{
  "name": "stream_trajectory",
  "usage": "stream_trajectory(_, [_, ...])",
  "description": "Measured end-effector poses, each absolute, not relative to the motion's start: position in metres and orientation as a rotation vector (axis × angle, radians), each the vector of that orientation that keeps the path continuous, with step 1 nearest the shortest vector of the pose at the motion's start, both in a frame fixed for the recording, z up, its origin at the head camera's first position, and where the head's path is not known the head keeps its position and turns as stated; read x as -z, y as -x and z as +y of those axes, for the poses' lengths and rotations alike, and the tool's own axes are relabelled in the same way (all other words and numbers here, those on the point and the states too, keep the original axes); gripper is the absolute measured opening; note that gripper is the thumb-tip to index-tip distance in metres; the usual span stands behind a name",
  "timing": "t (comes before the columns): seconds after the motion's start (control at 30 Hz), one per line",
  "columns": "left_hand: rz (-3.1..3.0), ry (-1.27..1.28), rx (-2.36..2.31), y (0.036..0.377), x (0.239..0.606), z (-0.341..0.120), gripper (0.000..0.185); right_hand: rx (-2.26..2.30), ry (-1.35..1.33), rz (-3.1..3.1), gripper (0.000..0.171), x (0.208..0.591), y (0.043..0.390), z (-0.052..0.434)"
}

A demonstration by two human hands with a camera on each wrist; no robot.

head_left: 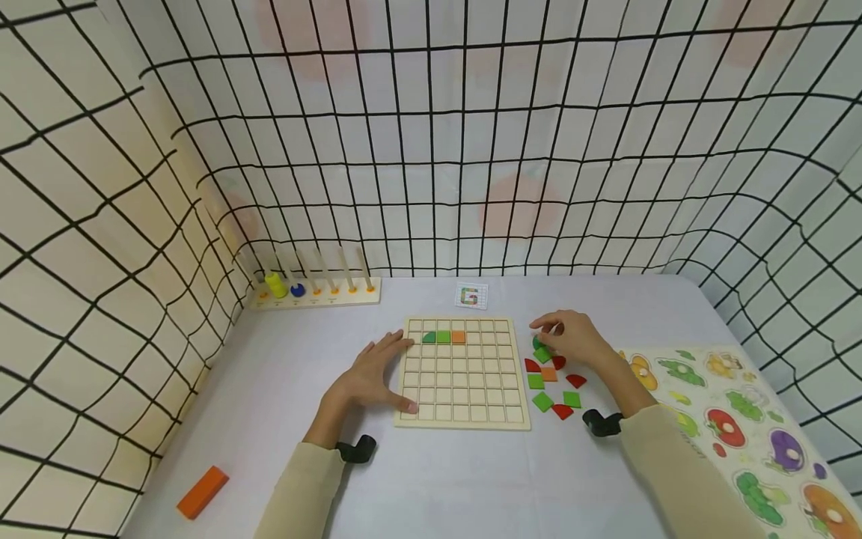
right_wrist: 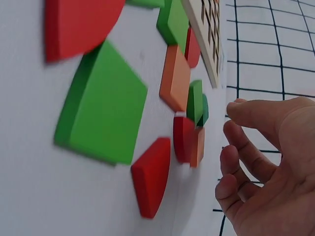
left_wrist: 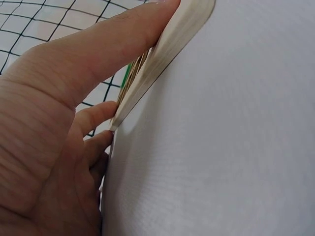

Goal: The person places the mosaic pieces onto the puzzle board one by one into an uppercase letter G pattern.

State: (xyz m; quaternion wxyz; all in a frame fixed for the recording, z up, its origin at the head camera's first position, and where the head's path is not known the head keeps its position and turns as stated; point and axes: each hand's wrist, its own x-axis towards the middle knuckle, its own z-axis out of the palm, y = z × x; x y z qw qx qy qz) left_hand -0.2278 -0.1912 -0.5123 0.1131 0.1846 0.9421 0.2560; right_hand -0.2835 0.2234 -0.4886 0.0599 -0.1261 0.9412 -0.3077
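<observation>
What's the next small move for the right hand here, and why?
Probably close the right hand on the green tile under its fingertips. The fingers hover open just above the loose pile, holding nothing, while the left hand steadies the grid board, whose top row holds only three pieces.

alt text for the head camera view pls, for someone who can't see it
A person's left hand rests flat on the left edge of a wooden grid board holding three tiles in its top row, while the right hand reaches over loose red, green and orange tiles beside it. All sits on a pale table.
</observation>
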Motion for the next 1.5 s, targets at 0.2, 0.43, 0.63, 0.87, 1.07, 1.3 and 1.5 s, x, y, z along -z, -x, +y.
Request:
stream_trajectory(0.2, [2.755, -0.552, -0.753, 0.228, 0.510, -0.192, 0.124, 0.903, 0.355, 2.793, 0.029, 0.494, 0.284, 0.230])
stream_trajectory(0.43, [2.759, -0.553, -0.766, 0.227, 0.511, -0.193, 0.124, 0.885, 0.378, 2.770, 0.031, 0.498, 0.283, 0.232])
stream_trajectory(0.63, [2.759, -0.556, -0.747, 0.228, 0.513, -0.193, 0.124, 0.893, 0.392, 2.778, 0.023, 0.501, 0.286, 0.233])
stream_trajectory(0.87, [2.759, -0.556, -0.754, 0.228, 0.512, -0.193, 0.124, 0.902, 0.392, 2.791, 0.027, 0.504, 0.288, 0.233])
stream_trajectory(1.07, [2.757, -0.550, -0.737, 0.228, 0.511, -0.193, 0.124, 0.896, 0.376, 2.766, 0.031, 0.500, 0.285, 0.229])
stream_trajectory(1.3, [2.765, -0.529, -0.732, 0.228, 0.513, -0.192, 0.125, 0.880, 0.411, 2.774, 0.023, 0.498, 0.284, 0.228])
stream_trajectory(1.5, [2.765, -0.533, -0.737, 0.227, 0.511, -0.192, 0.123, 0.880, 0.458, 2.761, 0.032, 0.501, 0.285, 0.226])
